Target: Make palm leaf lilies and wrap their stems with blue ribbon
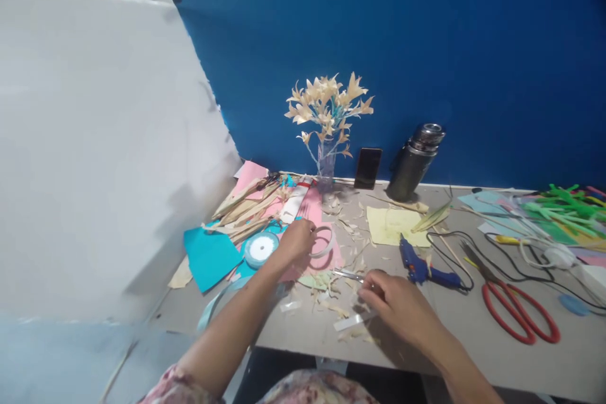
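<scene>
My left hand (pixel 298 241) is closed on a narrow ring-shaped roll of tape (pixel 330 245), gripping it at its left side above a pink paper sheet. A pair of small scissors (pixel 348 274) sticks out to the left from my closed right hand (pixel 391 300), blades pointing toward the tape. Below that hand, a whitish strip (pixel 353 320) lies on the table. Beside my left wrist is a spool of light blue ribbon (pixel 262 249). Pale husk scraps (pixel 326 284) are scattered between my hands.
A vase (pixel 326 164) holds husk flowers (pixel 331 101) by the blue wall, near a phone (pixel 368 168) and a flask (pixel 415 164). To the right lie a blue glue gun (pixel 419 265), large red-handled scissors (pixel 516 312) and green pipe cleaners (pixel 568 211). Dried husks (pixel 250 205) are piled left.
</scene>
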Available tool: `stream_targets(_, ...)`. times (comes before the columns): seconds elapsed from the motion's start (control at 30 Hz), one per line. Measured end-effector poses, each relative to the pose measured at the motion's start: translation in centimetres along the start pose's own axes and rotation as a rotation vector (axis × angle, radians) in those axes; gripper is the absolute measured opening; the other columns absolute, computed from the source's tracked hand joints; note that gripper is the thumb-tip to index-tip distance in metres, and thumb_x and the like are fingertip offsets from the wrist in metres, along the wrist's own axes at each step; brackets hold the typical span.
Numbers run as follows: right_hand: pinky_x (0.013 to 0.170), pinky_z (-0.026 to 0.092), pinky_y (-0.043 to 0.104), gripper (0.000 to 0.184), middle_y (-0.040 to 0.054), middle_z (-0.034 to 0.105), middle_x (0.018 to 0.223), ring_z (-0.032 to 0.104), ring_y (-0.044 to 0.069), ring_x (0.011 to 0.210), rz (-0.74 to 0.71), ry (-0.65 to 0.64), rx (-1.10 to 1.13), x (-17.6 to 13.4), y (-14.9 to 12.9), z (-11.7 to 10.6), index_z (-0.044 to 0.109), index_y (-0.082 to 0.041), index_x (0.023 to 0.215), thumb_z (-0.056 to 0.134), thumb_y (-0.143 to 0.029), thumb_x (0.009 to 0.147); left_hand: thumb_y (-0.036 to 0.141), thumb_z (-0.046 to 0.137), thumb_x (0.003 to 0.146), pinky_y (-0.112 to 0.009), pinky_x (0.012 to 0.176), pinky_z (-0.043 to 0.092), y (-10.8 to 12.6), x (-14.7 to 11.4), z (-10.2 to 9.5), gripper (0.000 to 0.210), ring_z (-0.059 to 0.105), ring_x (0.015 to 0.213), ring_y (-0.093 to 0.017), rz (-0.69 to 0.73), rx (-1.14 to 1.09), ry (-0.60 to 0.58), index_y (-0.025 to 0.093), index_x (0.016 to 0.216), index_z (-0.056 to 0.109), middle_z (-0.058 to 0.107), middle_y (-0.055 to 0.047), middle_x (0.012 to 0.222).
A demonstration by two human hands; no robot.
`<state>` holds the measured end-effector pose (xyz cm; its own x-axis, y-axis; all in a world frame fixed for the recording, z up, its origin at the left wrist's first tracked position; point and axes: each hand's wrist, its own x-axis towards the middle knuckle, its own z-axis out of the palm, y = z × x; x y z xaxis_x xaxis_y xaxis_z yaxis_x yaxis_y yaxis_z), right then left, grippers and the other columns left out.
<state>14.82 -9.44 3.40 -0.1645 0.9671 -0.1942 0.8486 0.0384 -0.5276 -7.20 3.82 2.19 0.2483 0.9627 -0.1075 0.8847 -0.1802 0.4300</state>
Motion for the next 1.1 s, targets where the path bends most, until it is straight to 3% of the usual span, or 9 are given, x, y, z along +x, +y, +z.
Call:
stream_targets(0.13,0.062,0.032,0.027,0.018,-0.0006,0.067,0.071,0.060,0.019,0.069,0.025,0.008,0.080,-0.6,1.0,0.4,0.064,-0.023,0.087,0.052,-0.034,0.094,0.018,0.058,0.080,-0.029,0.066,0.038,-0.3,1.0,0.4,0.013,0.065,0.077,-0.022,0.009,0.010,0.013,0.016,0.076,0.070,0.072,-0.012,0.079)
stream_targets(0.27,0.061,0.033,0.027,0.019,-0.0022,0.059,0.065,0.054,0.017,0.064,0.034,0.059,0.229,-1.3,2.0,0.1,0.064,-0.023,0.086,0.054,-0.037,0.093,0.021,0.052,0.083,-0.031,0.069,0.040,-0.7,1.5,-1.2,0.018,0.064,0.080,-0.024,-0.002,-0.009,0.071,0.018,0.073,0.067,0.071,-0.012,0.080)
stream_targets(0.43,0.053,0.034,0.025,0.042,-0.0024,0.050,0.062,0.042,0.013,0.055,0.031,0.153,0.865,-1.7,3.0,-0.3,0.068,-0.019,0.087,0.052,-0.057,0.093,0.023,0.044,0.087,-0.029,0.072,0.042,-0.5,1.3,-4.1,0.022,0.062,0.083,-0.022,0.043,-0.098,0.144,0.017,0.078,0.064,0.069,-0.008,0.084)
stream_targets(0.5,0.047,0.030,0.023,0.050,-0.0024,0.048,0.059,0.036,0.010,0.049,0.064,0.230,1.149,-1.5,3.0,-0.3,0.068,-0.018,0.084,0.052,-0.064,0.092,0.028,0.043,0.089,-0.027,0.066,0.042,0.6,-0.4,-4.1,0.025,0.059,0.071,-0.017,0.080,-0.190,0.122,0.018,0.083,0.065,0.067,-0.004,0.078)
stream_targets(0.57,0.046,0.035,0.023,0.051,0.0008,0.054,0.062,0.042,0.011,0.051,0.091,0.331,1.305,-1.1,2.8,-0.1,0.069,-0.018,0.083,0.054,-0.066,0.090,0.035,0.045,0.090,-0.025,0.055,0.039,2.2,-2.8,-3.1,0.027,0.050,0.053,-0.014,0.071,-0.537,0.016,0.018,0.085,0.065,0.058,0.002,0.060)
stream_targets(0.67,0.071,0.053,0.030,0.052,0.0107,0.070,0.096,0.064,0.021,0.084,0.047,0.438,1.252,-0.4,1.9,0.6,0.072,-0.019,0.089,0.047,-0.065,0.094,0.035,0.056,0.086,-0.024,0.059,0.043,4.9,-6.8,-0.1,0.023,0.055,0.059,-0.013,0.086,-0.875,-0.216,0.016,0.083,0.067,0.063,-0.001,0.066)
stream_targets(0.8,0.095,0.050,0.035,0.055,0.0103,0.064,0.130,0.061,0.025,0.114,-0.064,0.394,1.021,0.0,0.3,1.8,0.072,-0.021,0.093,0.034,-0.060,0.101,0.035,0.070,0.079,-0.026,0.064,0.048,7.0,-9.7,4.1,0.024,0.062,0.068,-0.014,0.106,-1.134,-0.394,0.014,0.090,0.071,0.071,-0.007,0.081)
stream_targets(0.93,0.094,0.050,0.033,0.054,0.0100,0.066,0.124,0.062,0.024,0.114,-0.134,0.326,1.042,-0.5,-0.3,2.4,0.072,-0.021,0.093,0.033,-0.058,0.102,0.050,0.077,0.072,-0.025,0.052,0.045,6.8,-10.3,5.5,0.038,0.060,0.053,-0.014,-0.002,-1.255,-0.488,0.014,0.079,0.067,0.067,-0.005,0.064)
stream_targets(1.1,0.077,0.051,0.029,0.039,0.0081,0.069,0.108,0.064,0.020,0.088,-0.108,0.268,1.045,-1.6,0.4,1.7,0.071,-0.020,0.097,0.053,-0.054,0.096,0.049,0.079,0.072,-0.023,0.051,0.042,5.9,-10.5,4.5,0.038,0.056,0.050,-0.011,0.013,-1.269,-0.395,0.014,0.074,0.066,0.063,-0.003,0.058)
